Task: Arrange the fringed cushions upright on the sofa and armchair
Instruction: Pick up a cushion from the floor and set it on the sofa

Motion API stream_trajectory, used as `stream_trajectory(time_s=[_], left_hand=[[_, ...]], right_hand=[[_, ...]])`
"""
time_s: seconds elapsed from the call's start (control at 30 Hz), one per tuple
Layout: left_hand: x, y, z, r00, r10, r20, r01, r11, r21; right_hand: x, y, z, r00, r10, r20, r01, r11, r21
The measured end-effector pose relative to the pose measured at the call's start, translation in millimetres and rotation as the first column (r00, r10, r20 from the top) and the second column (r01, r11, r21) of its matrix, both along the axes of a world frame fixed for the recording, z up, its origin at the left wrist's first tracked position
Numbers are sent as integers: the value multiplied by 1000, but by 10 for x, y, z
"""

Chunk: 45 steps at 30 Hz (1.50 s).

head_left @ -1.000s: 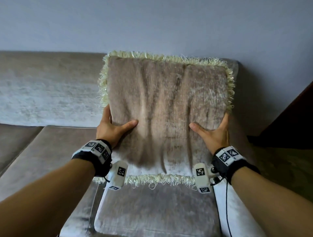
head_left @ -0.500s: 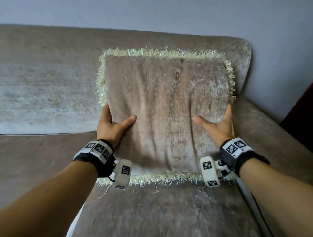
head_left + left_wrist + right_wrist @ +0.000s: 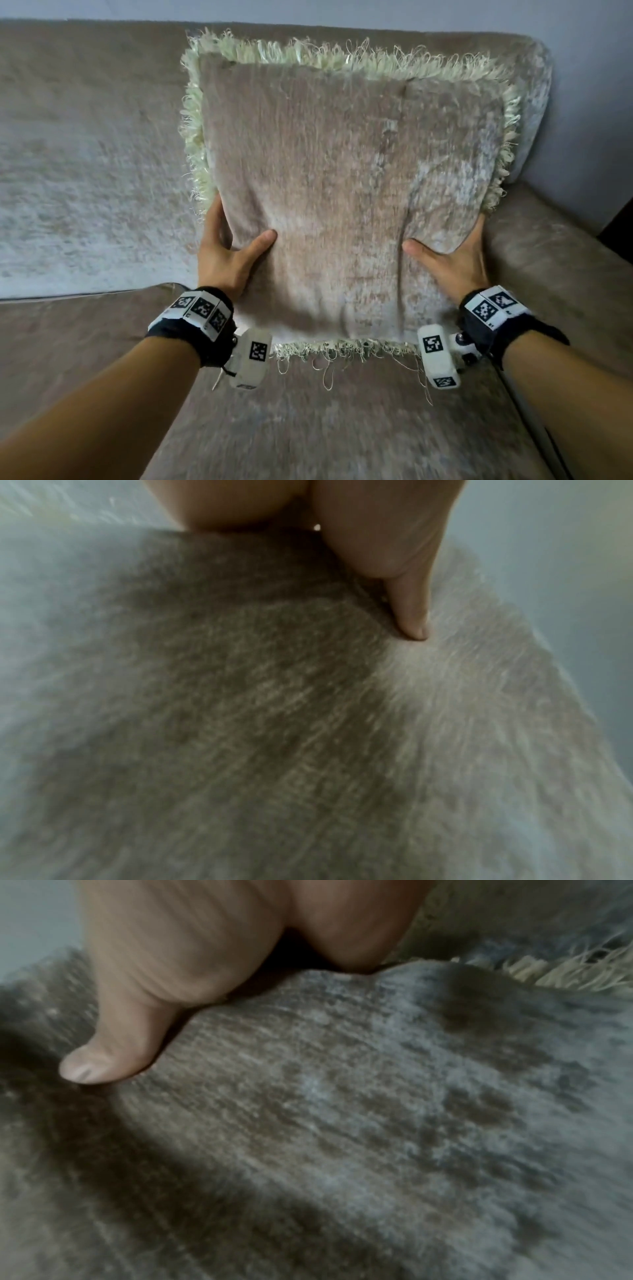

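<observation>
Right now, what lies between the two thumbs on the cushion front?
Only the cushion's own bare taupe face, creased beside the right hand; the left hand grips the opposite edge. Nothing else lies between them, seen in the head view.

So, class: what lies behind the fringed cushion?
The sofa backrest shows around the fringed cushion, which both hands grip. The part directly behind it, and the fingers there, are covered.

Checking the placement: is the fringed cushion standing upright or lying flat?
Upright: the fringed cushion stands on its bottom edge on the sofa, gripped at its sides by the left hand and right hand.
</observation>
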<state>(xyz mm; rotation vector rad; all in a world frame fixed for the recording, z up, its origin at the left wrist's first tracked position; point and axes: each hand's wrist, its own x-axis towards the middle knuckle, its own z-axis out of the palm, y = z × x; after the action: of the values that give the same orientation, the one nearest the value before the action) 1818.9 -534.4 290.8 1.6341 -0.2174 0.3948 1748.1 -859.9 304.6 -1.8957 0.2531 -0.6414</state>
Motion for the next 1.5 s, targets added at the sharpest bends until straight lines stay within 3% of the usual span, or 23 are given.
stream_trajectory(time_s=[0.2, 0.3, 0.37, 0.5, 0.6, 0.67, 0.8, 0.87, 1.07, 1.13, 1.2, 1.3, 1.5], left_hand=[[-32, -41, -13, 984, 175, 22, -176, 970, 167], [-150, -102, 119, 940, 338, 46, -337, 899, 281], [-240, -185, 305, 916, 355, 186, -399, 852, 340], [-334, -464, 757, 860, 231, 455, -412, 840, 352], [-218, -691, 984, 835, 197, 515, -432, 813, 390], [-48, -770, 1035, 861, 221, 458, -437, 783, 442], [280, -797, 842, 915, 200, 350, -391, 653, 648], [312, -783, 808, 913, 199, 355, -395, 645, 654], [56, -612, 957, 836, 224, 501, -479, 743, 467], [95, -622, 860, 858, 231, 458, -471, 708, 526], [160, -657, 712, 894, 246, 375, -439, 655, 616], [154, -637, 634, 910, 233, 343, -405, 674, 618], [-330, -442, 451, 884, 255, 391, -436, 752, 494]], right_hand=[[25, -81, -34, 998, -46, -41, 46, 999, -18], [-78, -43, 114, 963, -239, -122, 228, 969, -99], [-149, 39, 332, 949, -315, -14, 306, 930, -205], [-155, 323, 773, 932, -176, 316, 292, 883, -368], [21, 477, 974, 899, -151, 410, 343, 825, -448], [265, 495, 941, 918, -183, 351, 351, 785, -510], [635, 460, 600, 971, -222, 90, 224, 708, -670], [636, 423, 587, 971, -215, 104, 228, 705, -672], [198, 316, 819, 910, -228, 347, 384, 780, -494], [280, 330, 721, 914, -254, 317, 390, 766, -511], [448, 394, 547, 943, -281, 179, 330, 730, -598], [550, 364, 433, 958, -281, 65, 259, 743, -617], [-109, 364, 338, 925, -263, 273, 359, 838, -410]])
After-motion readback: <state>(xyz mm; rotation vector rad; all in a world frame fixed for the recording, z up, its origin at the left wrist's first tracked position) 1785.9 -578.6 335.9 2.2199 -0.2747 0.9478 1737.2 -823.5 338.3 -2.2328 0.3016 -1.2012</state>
